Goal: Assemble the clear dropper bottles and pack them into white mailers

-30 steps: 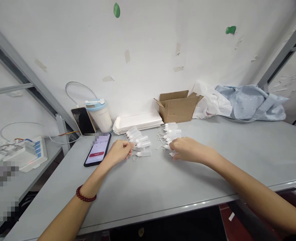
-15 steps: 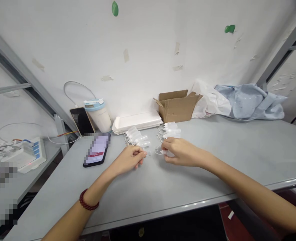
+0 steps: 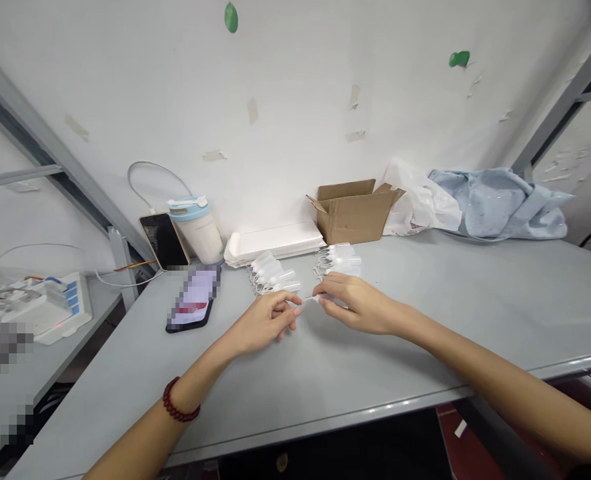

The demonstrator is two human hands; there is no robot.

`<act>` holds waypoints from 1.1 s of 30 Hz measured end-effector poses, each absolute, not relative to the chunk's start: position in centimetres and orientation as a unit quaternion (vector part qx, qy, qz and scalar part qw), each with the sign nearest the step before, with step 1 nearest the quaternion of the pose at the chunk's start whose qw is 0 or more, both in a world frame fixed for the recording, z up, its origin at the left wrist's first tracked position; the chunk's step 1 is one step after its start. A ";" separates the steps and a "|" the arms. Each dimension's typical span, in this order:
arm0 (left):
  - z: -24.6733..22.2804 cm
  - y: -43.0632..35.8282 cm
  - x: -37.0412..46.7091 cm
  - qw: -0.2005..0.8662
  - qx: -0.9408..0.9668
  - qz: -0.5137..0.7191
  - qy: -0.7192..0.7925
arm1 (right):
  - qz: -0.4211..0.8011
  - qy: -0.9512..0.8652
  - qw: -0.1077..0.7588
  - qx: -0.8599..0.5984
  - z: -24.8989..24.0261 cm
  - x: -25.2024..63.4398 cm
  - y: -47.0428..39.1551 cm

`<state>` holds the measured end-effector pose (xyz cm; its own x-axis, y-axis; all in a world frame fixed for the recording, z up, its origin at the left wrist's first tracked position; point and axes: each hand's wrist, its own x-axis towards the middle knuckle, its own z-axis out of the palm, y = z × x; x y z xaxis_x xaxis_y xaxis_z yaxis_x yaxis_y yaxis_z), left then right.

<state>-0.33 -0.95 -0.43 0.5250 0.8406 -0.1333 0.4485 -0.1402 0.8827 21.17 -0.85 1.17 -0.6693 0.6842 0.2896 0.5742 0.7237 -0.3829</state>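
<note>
Near the middle of the grey table, my right hand (image 3: 353,303) pinches a small white corded piece (image 3: 315,299) that points left. My left hand (image 3: 268,321) faces it, with thumb and forefinger close together at the piece's thin end; whether they grip it is too small to tell. Just behind my left hand lies a row of clear-and-white tube-like pieces with cords (image 3: 273,273). A second group of such pieces (image 3: 343,259) rests behind my right hand, which partly hides it.
Behind stand a stack of flat white packets (image 3: 275,241), an open cardboard box (image 3: 358,217), a white plastic bag (image 3: 418,203) and blue cloth (image 3: 500,203). At left are a cup (image 3: 198,230), a propped phone (image 3: 165,241), a flat phone (image 3: 194,298) and a power strip (image 3: 68,310).
My right hand has shifted slightly left and lifted the corded piece off the table. The fingers of my left hand have moved a little right and left the clear piece's former spot.
</note>
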 end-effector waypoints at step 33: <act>-0.2 -1.2 0.2 0.508 0.713 0.248 0.415 | 0.170 -0.910 0.219 -0.308 0.7 20.9 -1.1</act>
<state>0.18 -1.23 -0.23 0.5326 0.8436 -0.0683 0.3397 -0.1392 0.9302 20.88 -1.10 0.70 -0.7148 0.6349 0.2932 0.4860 0.7525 -0.4445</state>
